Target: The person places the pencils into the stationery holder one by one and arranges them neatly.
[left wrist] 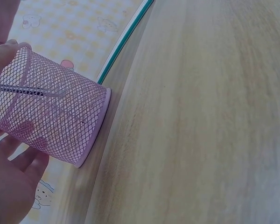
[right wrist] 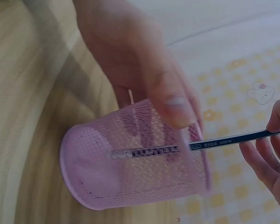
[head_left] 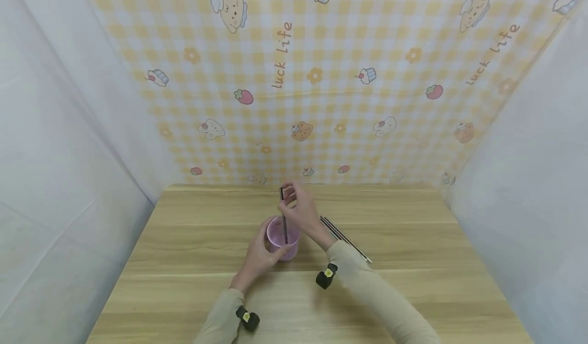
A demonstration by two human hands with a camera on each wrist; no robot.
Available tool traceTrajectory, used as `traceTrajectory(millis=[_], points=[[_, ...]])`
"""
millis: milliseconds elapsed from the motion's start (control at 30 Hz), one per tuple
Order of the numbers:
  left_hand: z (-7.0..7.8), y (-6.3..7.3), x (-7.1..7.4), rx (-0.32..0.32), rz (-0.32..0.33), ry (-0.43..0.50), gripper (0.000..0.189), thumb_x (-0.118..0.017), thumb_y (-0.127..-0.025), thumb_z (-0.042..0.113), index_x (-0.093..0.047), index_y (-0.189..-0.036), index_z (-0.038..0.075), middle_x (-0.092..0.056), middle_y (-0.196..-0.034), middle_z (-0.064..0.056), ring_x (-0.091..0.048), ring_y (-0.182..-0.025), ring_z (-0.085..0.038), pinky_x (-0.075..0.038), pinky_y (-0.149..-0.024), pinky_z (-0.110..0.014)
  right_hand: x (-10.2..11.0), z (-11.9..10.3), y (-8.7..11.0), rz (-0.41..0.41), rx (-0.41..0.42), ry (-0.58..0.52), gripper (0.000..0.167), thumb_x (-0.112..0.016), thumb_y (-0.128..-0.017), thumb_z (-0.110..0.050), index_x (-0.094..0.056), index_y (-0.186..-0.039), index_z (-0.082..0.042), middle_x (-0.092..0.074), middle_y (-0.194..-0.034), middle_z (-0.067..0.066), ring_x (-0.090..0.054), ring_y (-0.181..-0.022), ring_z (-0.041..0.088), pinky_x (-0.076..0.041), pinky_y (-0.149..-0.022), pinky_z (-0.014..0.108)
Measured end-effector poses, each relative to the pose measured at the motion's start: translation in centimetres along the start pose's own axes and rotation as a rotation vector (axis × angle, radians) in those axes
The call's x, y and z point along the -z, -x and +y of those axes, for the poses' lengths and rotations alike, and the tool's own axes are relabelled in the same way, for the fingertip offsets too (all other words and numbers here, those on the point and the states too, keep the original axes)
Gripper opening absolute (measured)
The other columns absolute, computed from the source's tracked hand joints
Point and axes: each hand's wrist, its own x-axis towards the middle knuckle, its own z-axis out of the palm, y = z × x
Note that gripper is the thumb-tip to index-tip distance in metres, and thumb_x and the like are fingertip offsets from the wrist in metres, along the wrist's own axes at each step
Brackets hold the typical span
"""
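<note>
My left hand [head_left: 257, 257] grips a pink mesh pencil cup [head_left: 288, 255], with the thumb at its rim and the fingers round its far side. Between the thumb and fingers of my right hand [head_left: 303, 212] is a dark pencil [right wrist: 161, 150], pinched near its upper end. Its lower part hangs inside the cup, and HB lettering shows on it in the right wrist view. Through the mesh [left wrist: 60, 112] in the left wrist view, the pencil's tip looks to be above the cup's bottom.
Several more pencils [head_left: 346, 239] lie together on the wooden table [head_left: 404, 283], right of the cup and partly behind the right forearm. A teal pencil [left wrist: 123, 46] shows beyond the cup in the left wrist view. A yellow checked cloth [head_left: 349, 99] hangs behind, with pale walls at both sides.
</note>
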Motion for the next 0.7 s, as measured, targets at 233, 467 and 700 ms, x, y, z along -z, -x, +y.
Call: traceTrajectory(millis=[233,467,700], points=[[0.1,0.1,0.0,-0.013,0.02,-0.014,0.085,-0.084,-0.082,0.011,-0.037,-0.152,0.002,-0.049,-0.147,-0.028,-0.051,-0.131,-0.051,-0.045,-0.108,-0.065,-1.1,0.5,0.8,-0.09,-0.003,0.048,0.04,-0.067,-0.079,0.008,-0.059,-0.118,0.001,-0.069,-0.09,0.016,-0.072,-0.075,0.027,-0.058,-0.059,0.015],[-0.5,0.0,-0.3,-0.012,0.03,-0.027,0.086,-0.084,-0.082,0.009,-0.036,-0.153,0.0,-0.049,-0.148,-0.028,-0.052,-0.132,-0.048,-0.045,-0.109,-0.063,-0.8,0.7,0.9,-0.185,-0.038,0.087,0.038,-0.067,-0.085,0.005,-0.057,-0.121,-0.001,-0.068,-0.095,0.013,-0.071,-0.082,0.025,-0.059,-0.066,0.017],[-3.7,-0.4,-0.6,-0.004,0.058,-0.039,0.089,-0.087,-0.079,0.016,-0.038,-0.153,0.007,-0.055,-0.145,-0.018,-0.058,-0.128,-0.038,-0.048,-0.11,-0.056,1.2,1.6,0.2,-0.178,-0.067,0.076,0.037,-0.066,-0.087,0.003,-0.057,-0.122,0.0,-0.067,-0.097,0.014,-0.069,-0.082,0.024,-0.06,-0.068,0.02]])
